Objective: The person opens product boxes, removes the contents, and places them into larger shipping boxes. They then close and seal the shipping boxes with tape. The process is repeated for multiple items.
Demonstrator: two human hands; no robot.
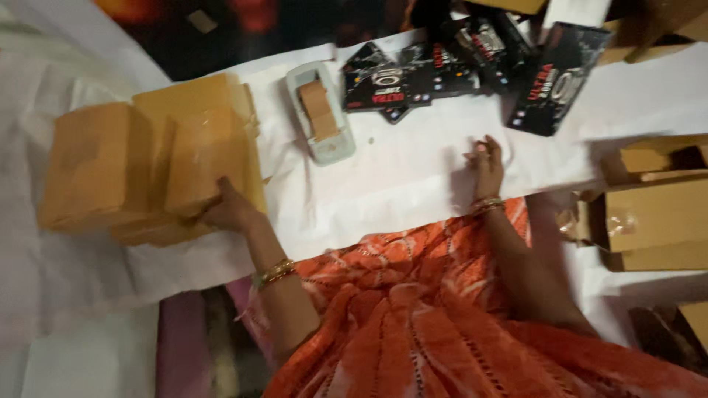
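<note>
My left hand (225, 210) presses, fingers curled, against the brown parcel stack (155, 162) at the sheet's left, my right hand (487, 166) rests spread and empty; an uneven push could topple the stack.

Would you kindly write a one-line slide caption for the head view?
Left hand grips a brown box; right hand rests on white sheet near tape dispenser and black cartons.

Tan cardboard parcels (147, 162), white table cover (398, 169), black printed cartons (457, 66), orange-and-white patterned garment (428, 309)
</note>
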